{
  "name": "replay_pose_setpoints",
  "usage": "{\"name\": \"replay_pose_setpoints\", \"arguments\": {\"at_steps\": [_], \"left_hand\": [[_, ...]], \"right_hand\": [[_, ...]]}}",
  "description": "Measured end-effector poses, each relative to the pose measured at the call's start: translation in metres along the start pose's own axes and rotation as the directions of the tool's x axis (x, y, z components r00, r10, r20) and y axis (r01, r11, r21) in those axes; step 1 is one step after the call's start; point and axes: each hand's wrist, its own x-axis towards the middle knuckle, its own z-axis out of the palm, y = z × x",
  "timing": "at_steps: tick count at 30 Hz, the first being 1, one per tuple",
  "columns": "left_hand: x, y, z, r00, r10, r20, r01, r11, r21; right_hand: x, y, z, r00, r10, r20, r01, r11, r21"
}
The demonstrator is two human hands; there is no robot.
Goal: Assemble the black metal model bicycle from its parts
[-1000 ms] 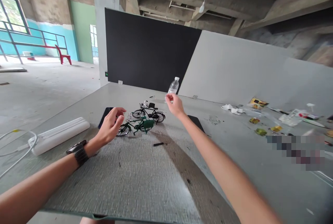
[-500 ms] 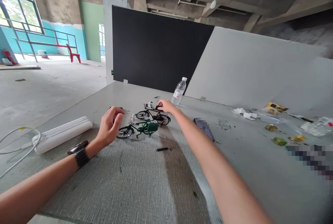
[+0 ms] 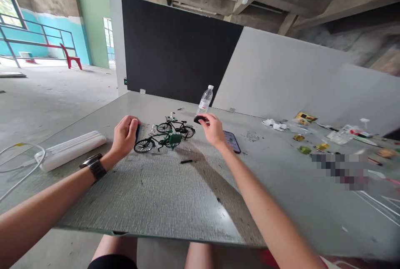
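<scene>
My right hand [image 3: 212,129] pinches a small black box-shaped piece [image 3: 199,118] above the table, right of the black model bicycle [image 3: 176,128]. That bicycle stands upright behind a green model bicycle [image 3: 161,140] with a green box over its rear wheel. To the left of both, my left hand [image 3: 125,135] rests with curled fingers around a dark object [image 3: 138,131], mostly hidden by the hand. A small black-handled tool [image 3: 186,161] lies in front of the bicycles.
A water bottle [image 3: 205,101] stands behind my right hand, and a phone [image 3: 231,142] lies to its right. At left is a white power strip [image 3: 73,151] with a cable. Scraps and small packets [image 3: 304,149] lie at far right. A black panel [image 3: 178,52] borders the table's back.
My right hand has moved from the black bicycle's rear to the right, carrying the black piece away from it. My left hand stays by the dark object. The camera view has shifted.
</scene>
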Motion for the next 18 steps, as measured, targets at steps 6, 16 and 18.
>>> {"name": "replay_pose_setpoints", "arguments": {"at_steps": [6,16,18], "left_hand": [[0.000,-0.003,-0.001,0.999,-0.018,-0.027,0.018,1.000,-0.011],[0.000,-0.002,-0.001,1.000,-0.015,-0.011,0.015,1.000,-0.011],[0.000,-0.002,0.000,1.000,-0.017,-0.006,0.017,1.000,-0.019]], "right_hand": [[-0.020,-0.022,0.011,0.997,-0.031,0.071,0.034,0.999,-0.040],[-0.016,-0.021,0.019,0.988,-0.041,0.148,0.061,0.989,-0.136],[-0.017,-0.020,0.021,0.986,-0.027,0.166,0.047,0.992,-0.118]]}}
